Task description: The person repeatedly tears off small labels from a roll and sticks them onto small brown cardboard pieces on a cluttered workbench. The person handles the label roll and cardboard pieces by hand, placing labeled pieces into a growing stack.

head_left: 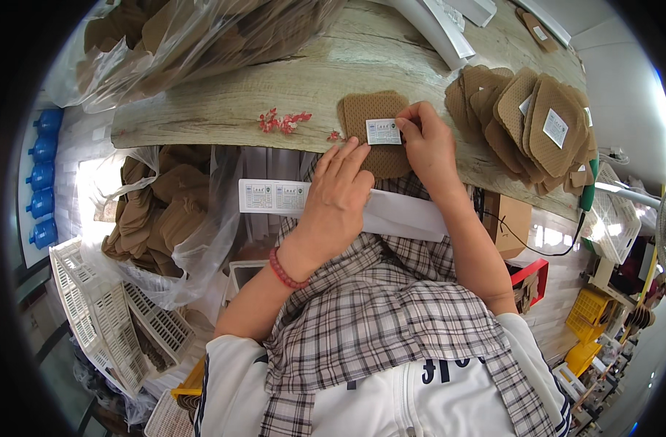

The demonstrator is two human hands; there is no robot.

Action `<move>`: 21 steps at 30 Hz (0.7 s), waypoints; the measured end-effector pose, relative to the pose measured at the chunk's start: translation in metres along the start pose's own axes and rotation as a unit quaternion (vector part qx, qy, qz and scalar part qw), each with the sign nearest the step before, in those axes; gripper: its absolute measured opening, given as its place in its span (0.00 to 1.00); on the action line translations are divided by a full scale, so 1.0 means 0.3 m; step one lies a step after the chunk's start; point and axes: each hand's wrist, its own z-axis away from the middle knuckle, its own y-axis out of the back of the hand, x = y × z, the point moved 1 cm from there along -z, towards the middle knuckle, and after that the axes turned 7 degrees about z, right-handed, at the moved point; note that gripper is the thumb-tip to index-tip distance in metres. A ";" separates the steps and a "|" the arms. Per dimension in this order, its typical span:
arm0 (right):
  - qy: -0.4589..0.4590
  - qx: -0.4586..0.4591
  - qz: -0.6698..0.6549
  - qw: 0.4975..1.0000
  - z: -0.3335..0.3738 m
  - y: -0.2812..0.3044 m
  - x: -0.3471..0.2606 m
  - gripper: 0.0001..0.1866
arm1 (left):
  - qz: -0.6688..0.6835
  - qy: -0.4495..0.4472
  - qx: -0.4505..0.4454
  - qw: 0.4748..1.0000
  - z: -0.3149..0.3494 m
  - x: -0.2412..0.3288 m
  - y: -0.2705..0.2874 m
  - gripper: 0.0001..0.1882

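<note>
A brown textured pad (385, 162) lies at the table's front edge, with a small white printed label (382, 132) on its upper face. My right hand (429, 146) pinches the right end of that label between thumb and forefinger. From the left, my left hand (333, 197) reaches in with its fingertips at the label's left end and the pad's edge. A long white strip of labels (274, 196) runs beneath this hand, held in it; printed labels show on its left part, bare backing on its right. My left thumb is hidden.
Labelled brown pads (526, 124) are heaped at the right. Red scraps (283, 121) lie left of the pad. Clear plastic bags of brown pieces sit at the back left and below the table (202, 109). White paper rolls (438, 33) lie at the back.
</note>
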 end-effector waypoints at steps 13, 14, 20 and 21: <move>0.065 0.048 0.042 0.996 0.017 -0.009 -0.028 0.05 | -0.031 0.002 -0.028 0.999 -0.016 0.004 0.015 0.04; 0.079 0.056 0.056 0.994 0.021 -0.011 -0.030 0.05 | -0.037 0.003 -0.035 0.999 -0.017 0.003 0.015 0.03; 0.137 0.128 0.180 0.966 0.048 -0.038 -0.081 0.13 | -0.066 0.013 -0.052 0.996 -0.018 0.010 0.013 0.03; 0.126 0.132 0.182 0.966 0.046 -0.039 -0.077 0.14 | -0.067 0.013 -0.052 0.996 -0.017 0.012 0.012 0.03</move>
